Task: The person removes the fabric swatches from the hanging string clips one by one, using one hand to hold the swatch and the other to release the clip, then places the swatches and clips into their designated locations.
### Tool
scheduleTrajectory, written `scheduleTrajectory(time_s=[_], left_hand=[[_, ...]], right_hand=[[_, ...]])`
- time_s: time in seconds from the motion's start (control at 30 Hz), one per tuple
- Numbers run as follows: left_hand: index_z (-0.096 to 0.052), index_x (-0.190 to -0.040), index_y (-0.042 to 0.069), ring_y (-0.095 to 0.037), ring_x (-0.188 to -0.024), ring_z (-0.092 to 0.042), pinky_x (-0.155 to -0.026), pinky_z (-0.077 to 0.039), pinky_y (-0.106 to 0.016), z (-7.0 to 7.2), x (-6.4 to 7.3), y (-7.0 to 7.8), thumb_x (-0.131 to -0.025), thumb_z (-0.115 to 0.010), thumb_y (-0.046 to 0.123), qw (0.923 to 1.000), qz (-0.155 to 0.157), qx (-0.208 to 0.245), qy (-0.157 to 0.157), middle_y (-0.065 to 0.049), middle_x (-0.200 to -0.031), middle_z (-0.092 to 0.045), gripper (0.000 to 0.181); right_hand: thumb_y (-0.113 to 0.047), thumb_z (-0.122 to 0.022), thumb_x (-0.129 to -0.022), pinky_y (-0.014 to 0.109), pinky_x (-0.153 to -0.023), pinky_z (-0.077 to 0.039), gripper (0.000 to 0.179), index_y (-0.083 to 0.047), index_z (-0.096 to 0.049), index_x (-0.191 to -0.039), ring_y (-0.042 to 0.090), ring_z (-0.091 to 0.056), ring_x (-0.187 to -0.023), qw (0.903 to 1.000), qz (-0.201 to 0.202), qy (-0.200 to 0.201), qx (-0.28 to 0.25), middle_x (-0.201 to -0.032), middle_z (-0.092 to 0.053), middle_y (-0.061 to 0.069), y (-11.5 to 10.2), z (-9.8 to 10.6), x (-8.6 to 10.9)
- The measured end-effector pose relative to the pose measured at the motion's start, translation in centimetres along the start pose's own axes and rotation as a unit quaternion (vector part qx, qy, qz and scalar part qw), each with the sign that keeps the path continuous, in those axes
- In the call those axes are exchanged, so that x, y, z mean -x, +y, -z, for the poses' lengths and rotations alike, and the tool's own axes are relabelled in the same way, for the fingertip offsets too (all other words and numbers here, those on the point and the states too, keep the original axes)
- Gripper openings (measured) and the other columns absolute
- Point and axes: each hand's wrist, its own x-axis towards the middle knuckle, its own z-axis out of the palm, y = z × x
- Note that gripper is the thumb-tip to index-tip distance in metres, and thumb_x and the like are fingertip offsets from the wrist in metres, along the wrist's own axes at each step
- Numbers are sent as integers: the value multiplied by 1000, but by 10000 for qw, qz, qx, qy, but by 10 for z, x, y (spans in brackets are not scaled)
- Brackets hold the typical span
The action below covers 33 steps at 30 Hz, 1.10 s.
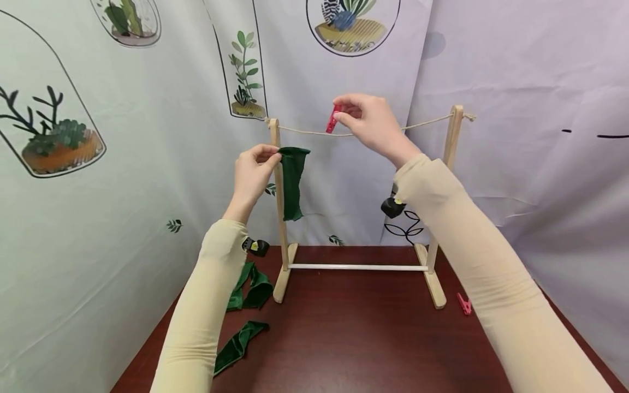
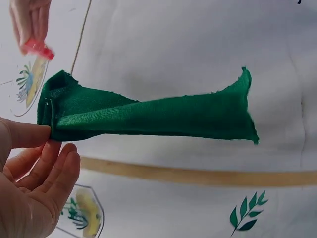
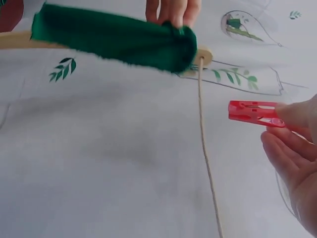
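My left hand (image 1: pixel 254 172) pinches a strip of dark green cloth (image 1: pixel 293 183) by its top corner, just below the left end of the cord (image 1: pixel 314 132). The cloth (image 2: pixel 163 116) hangs down with its upper edge folded over, as the left wrist view shows. In my right hand (image 1: pixel 371 123) a red clothespin (image 1: pixel 333 119) is pinched between thumb and fingers, its nose pointing down near the cord. The right wrist view shows the clothespin (image 3: pixel 252 113) apart from the cloth, with the cord (image 3: pixel 205 144) between them.
The cord spans two wooden posts (image 1: pixel 453 136) joined by a white rod (image 1: pixel 357 267) at the base. Several green cloth pieces (image 1: pixel 257 289) lie on the dark red table (image 1: pixel 354 338) at left. Another red clothespin (image 1: pixel 464 304) lies beside the right foot, near my right sleeve.
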Motion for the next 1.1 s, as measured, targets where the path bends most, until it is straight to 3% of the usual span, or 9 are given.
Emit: scheduleTrajectory(time_s=[0.2,0.33,0.6,0.77,0.9,1.1], left_hand=[[-72,-112,3,-17,-97,-65,-85,-50,-29,21,6,0,-99,-66,22,9998,-10,-97,191,-11,-108,-71,23],[-71,-112,3,-15,-97,-65,-83,-49,-26,38,11,-2,-100,-65,24,9991,-84,-254,336,-11,-109,-71,25],[-70,-114,3,-8,-97,-63,-84,-47,-23,78,26,-4,-101,-63,28,9966,-80,-511,639,-8,-109,-70,29],[-71,-111,4,-2,-90,-63,-79,-47,-17,107,38,-6,-99,-66,24,9945,-150,-547,883,6,-99,-69,24],[-73,-111,7,1,-86,-65,-77,-47,-14,134,49,-11,-97,-68,20,9930,35,-498,1066,14,-94,-67,20],[-74,-115,9,2,-82,-67,-77,-45,-12,166,72,-21,-96,-70,22,9895,472,-627,1211,15,-93,-68,23]], right_hand=[[-20,-68,-98,30,-97,-51,38,-4,-65,-133,22,-68,-109,9999,-100,27,113,-119,-70,12,8,30,17],[-28,-71,-96,30,-94,-52,43,-7,-65,-133,20,-68,-108,9991,-377,-26,168,-118,-71,11,11,55,35],[-34,-74,-93,15,-84,-45,44,-13,-69,-132,-6,-65,-86,9968,-678,245,345,-102,-70,-14,22,106,74],[-25,-75,-93,9,-78,-42,38,-16,-70,-130,-9,-64,-84,9960,-677,535,229,-97,-68,-23,34,135,103],[-18,-74,-93,7,-76,-40,36,-18,-71,-129,-7,-65,-85,9945,-815,654,122,-101,-69,-20,40,153,127],[-16,-74,-93,5,-71,-38,37,-22,-71,-129,-13,-63,-82,9899,-1082,804,441,-103,-66,-21,48,168,160]])
